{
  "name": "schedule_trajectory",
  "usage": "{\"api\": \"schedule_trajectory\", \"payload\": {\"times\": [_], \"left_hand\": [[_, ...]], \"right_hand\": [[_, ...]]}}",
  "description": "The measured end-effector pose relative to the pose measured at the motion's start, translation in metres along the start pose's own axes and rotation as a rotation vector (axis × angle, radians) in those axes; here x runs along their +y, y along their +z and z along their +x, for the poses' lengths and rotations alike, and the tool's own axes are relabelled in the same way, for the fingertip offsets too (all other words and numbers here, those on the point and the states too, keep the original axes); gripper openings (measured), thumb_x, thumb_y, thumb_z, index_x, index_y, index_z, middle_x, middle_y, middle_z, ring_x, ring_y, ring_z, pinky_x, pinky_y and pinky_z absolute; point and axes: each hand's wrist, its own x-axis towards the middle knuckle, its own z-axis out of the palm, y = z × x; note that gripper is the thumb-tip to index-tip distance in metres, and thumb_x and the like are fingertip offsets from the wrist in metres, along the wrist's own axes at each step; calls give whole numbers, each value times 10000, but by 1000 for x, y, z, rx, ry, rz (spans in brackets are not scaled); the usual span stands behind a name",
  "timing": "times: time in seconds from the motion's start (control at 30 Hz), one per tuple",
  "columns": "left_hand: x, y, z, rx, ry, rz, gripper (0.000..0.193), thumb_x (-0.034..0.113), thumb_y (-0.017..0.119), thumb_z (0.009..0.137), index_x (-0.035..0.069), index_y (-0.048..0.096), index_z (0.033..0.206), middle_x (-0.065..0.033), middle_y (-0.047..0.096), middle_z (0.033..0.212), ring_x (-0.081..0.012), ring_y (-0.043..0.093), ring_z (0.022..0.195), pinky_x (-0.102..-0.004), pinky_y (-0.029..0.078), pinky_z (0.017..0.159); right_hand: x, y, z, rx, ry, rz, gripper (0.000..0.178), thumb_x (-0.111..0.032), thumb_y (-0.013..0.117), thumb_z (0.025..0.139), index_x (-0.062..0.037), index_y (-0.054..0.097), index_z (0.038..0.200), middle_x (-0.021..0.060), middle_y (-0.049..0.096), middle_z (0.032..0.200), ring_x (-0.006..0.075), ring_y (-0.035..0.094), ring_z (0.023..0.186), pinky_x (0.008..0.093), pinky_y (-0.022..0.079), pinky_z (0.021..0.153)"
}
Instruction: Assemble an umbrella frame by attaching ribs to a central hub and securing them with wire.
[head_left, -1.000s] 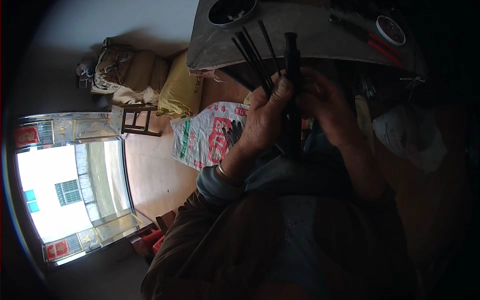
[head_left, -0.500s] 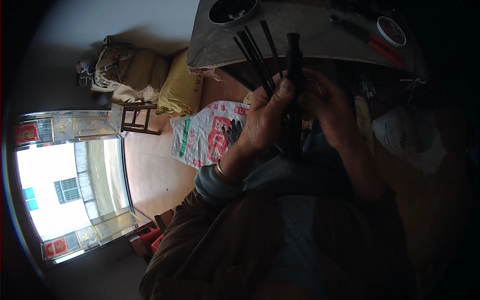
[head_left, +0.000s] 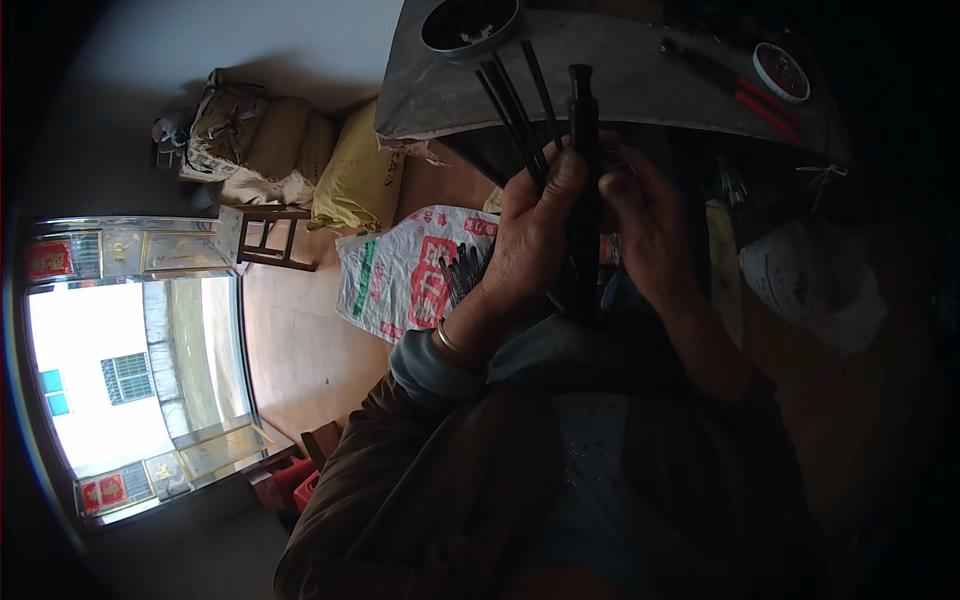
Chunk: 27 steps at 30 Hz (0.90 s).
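My left hand (head_left: 530,220) is closed around a bundle of thin black rods (head_left: 512,115) and a thicker black tube (head_left: 583,120). The tube stands nearly upright, its flared end at the top, and my left thumb presses against its side. Just right of the tube is my right hand (head_left: 650,220), with the thumb bent and the fingers curled together. Whatever those fingertips hold, if anything, is too dark to make out. Below my hands, the tube's lower part fades into shadow over my lap.
A grey-covered table (head_left: 600,85) lies ahead, bearing a round bowl (head_left: 470,25), red-handled pliers (head_left: 768,112) and a small round dish (head_left: 781,72). Left, on the floor, more black rods (head_left: 462,272) lie on a white printed sack (head_left: 385,285). Beyond stand a wooden stool (head_left: 275,238) and a yellow sack (head_left: 360,180).
My right thumb has come slightly away from the tube, leaving more of the tube's side in sight. The tube's top has shifted a little left. My left hand keeps its grip.
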Motion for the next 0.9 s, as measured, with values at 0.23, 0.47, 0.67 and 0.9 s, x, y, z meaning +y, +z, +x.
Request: {"api": "schedule_trajectory", "payload": {"times": [0.23, 0.47, 0.67, 0.9], "left_hand": [[2, -3, 1, -67, -23, -25, 415, 364, 418, 978, 42, 527, 1216, -37, 602, 1002, -86, 571, 884, -229, 475, 720], [-2, -2, 4, -35, -7, -102, 410, 358, 425, 975, 43, 525, 1217, -52, 609, 977, -98, 586, 841, -231, 482, 713], [-1, -10, 4, -75, -45, -144, 411, 350, 425, 973, 14, 526, 1187, -107, 616, 1052, -163, 603, 942, -274, 501, 802], [-1, -8, 5, -62, 35, -1, 421, 349, 394, 985, 18, 525, 1211, -83, 616, 1051, -148, 589, 959, -261, 473, 836]], "right_hand": [[-1, -4, 3, 42, 55, -13, 322, -229, 527, 945, -29, 527, 1197, -9, 587, 927, 41, 532, 826, 167, 405, 685], [1, -8, 7, -113, 25, 184, 342, -89, 551, 908, -22, 489, 1237, 15, 624, 972, 39, 572, 843, 173, 454, 694], [-2, -12, 10, -127, 92, 124, 369, -40, 559, 884, -15, 473, 1242, 35, 623, 981, 74, 593, 869, 197, 486, 744], [7, 2, 3, 100, 26, 225, 352, -2, 568, 865, 30, 439, 1191, 108, 575, 1091, 126, 581, 962, 238, 495, 825]]}}
